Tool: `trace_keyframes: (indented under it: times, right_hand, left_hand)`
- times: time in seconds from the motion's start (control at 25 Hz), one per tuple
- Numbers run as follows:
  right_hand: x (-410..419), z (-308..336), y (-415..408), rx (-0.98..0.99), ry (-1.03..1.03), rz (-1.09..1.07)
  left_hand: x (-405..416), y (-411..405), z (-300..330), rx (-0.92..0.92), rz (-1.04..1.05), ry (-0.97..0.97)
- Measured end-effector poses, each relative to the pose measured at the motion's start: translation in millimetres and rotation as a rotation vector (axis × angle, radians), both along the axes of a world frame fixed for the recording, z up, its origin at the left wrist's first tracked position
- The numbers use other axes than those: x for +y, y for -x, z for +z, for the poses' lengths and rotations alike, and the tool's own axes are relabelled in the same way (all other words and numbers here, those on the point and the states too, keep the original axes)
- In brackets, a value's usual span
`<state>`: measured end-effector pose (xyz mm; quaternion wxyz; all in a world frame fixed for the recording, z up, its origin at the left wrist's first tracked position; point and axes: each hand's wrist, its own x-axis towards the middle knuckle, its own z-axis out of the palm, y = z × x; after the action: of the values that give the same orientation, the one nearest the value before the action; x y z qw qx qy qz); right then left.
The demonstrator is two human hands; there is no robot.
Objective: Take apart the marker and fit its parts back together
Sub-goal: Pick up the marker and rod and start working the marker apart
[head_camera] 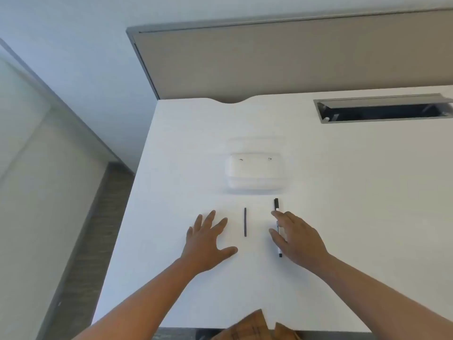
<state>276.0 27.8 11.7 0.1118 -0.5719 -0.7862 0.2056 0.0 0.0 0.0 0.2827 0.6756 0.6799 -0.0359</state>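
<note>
1. The fingers (278,238) of the right hand (297,238) are seen spread and curved over the slim black-and-white marker body (276,204); whether they touch it cannot be told, and nothing is clasped.
2. The fingers (210,220) of the left hand (208,241) are laid out flat and released on the white surface (355,192), with the thumb pointed toward the middle.
3. The marker body is lain on the surface with its long axis running away from the person, its black end pointed to the far side and its near black tip shown below the right hand.
4. A thin dark rod-shaped marker insert (245,222) is lain between the two hands, parallel to the marker body and apart from both hands.
5. A clear shallow plastic tray (256,174) is placed farther back, beyond both parts.
</note>
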Motion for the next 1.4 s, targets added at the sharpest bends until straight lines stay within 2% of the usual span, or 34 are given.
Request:
trace_keyframes:
  times: [0.12,0.24,0.4,1.12,1.2,1.4]
  right_hand:
    - [1,-6,-2,-0.008,0.108,-0.016]
    - [-2,-12,-5,0.000,0.208,-0.006]
    - [1,-16,-7,0.044,0.239,-0.033]
    - [11,-13,0,-0.021,0.311,-0.051]
    - [13,-11,-2,0.064,0.370,-0.126]
    - [12,-2,-5,0.537,0.553,-0.271]
  left_hand:
    - [0,-1,-2,0.115,-0.096,0.013]
    - [2,-2,-4,0.100,-0.071,0.007]
    - [7,-5,-5,0.094,-0.033,0.018]
    - [0,-4,-16,-0.002,0.062,-0.036]
    - [0,-4,-16,0.006,0.055,-0.038]
    - [0,-6,-17,0.025,0.043,-0.039]
